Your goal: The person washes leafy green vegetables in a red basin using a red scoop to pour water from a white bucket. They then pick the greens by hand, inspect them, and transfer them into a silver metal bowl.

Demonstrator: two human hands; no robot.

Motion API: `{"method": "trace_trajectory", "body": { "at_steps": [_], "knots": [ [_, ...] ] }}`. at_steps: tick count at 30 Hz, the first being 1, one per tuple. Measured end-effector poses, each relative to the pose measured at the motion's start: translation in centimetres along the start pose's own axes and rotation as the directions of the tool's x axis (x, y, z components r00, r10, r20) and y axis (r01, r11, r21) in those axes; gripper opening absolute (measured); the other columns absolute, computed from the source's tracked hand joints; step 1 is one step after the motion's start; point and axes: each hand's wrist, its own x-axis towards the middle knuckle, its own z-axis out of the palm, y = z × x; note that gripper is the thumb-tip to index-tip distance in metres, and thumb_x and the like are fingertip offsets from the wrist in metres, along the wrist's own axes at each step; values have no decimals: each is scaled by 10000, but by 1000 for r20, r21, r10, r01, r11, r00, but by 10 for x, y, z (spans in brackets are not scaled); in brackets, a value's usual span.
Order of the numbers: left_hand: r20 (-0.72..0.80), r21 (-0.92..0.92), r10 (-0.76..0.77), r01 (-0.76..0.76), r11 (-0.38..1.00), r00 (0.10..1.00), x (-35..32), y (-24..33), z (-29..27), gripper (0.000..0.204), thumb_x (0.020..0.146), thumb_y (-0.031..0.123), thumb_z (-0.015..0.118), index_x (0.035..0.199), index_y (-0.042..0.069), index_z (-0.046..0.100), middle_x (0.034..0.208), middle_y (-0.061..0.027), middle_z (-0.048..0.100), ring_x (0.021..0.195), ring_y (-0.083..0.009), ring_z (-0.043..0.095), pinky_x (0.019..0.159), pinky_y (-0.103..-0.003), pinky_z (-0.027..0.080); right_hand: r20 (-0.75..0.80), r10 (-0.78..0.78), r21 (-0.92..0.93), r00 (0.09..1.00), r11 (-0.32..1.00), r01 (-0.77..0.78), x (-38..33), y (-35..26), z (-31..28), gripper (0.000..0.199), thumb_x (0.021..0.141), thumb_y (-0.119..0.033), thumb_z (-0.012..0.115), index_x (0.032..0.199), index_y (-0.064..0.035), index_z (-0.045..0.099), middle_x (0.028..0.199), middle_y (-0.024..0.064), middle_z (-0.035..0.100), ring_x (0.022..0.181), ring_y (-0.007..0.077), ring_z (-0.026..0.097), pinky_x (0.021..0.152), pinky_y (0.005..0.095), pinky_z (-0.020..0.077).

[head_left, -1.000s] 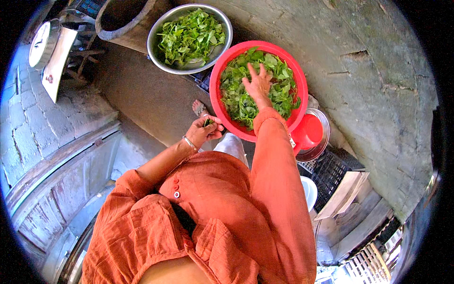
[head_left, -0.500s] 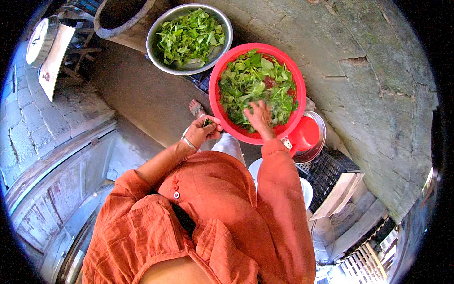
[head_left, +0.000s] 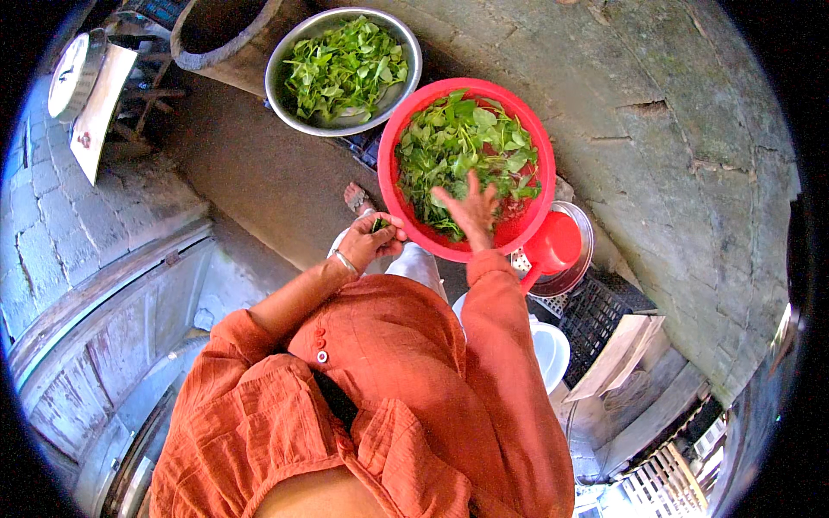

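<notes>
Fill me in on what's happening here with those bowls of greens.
A person in an orange top is working over a red basin full of green leaves. The right hand reaches into the leaves, fingers spread. The left hand is closed on a small bit of greenery beside the basin's rim. A metal bowl beyond it holds more leaves.

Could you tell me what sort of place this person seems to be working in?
Probably an outdoor yard or wash area of a home. The ground is rough stone paving, a red basin and a metal bowl of green leaves sit on it, and the right hand reaches into the basin.
</notes>
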Motion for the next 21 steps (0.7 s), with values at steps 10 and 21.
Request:
{"method": "trace_trajectory", "body": {
  "at_steps": [10, 21],
  "knots": [
    [-16, -4, -4, 4, 1000, 1000, -2, 2, 3, 127, 876, 110, 501, 986, 57, 537, 861, -42, 594, 725, -125, 575, 704, -254, 503, -323, -234, 62, 917, 962, 267, 39, 42, 70, 336, 641, -71, 623, 965, -153, 597, 855, 144, 594, 743, 351, 595, 644, 424, 474],
    [-15, -25, -26, 25, 999, 1000, -4, 3, 1, 119, 879, 79, 479, 976, 50, 541, 834, -42, 595, 706, -121, 576, 651, -242, 494, -531, -110, 654, 840, 577, 489, -27, -24, -50, 386, 594, 52, 666, 960, 9, 550, 817, 80, 595, 724, 168, 557, 685, 293, 459]
  ]
}}
